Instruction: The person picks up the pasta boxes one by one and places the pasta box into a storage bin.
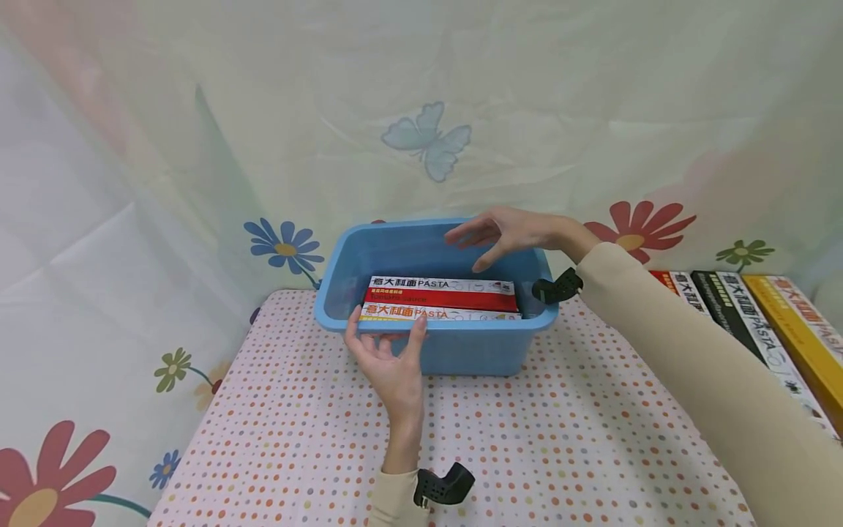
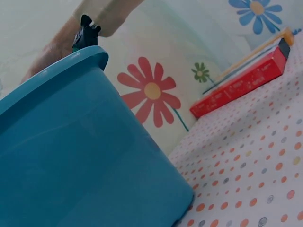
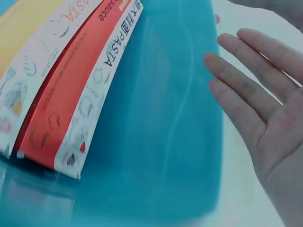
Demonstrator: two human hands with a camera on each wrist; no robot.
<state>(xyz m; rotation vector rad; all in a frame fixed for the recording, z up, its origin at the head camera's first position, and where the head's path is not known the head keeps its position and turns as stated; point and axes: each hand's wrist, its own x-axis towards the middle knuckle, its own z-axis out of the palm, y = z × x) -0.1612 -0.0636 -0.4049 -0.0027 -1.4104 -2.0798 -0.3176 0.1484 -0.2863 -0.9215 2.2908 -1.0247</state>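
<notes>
A person's left hand point(image 1: 390, 360) grips the near rim of a blue bin point(image 1: 461, 351) at the tabletop's far edge; the right hand point(image 1: 503, 233) hovers open-fingered over two pasta boxes point(image 1: 440, 299) inside; more boxes point(image 1: 757, 322) wait along the right edge, likely needing a reach.

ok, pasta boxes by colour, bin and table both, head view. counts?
Red, in the blue bin: 1
Yellow/orange, in the bin: 1
Red, on the table: 1
Black, on the table: 1
Yellow, on the table: 1
Total: 5 boxes
</notes>
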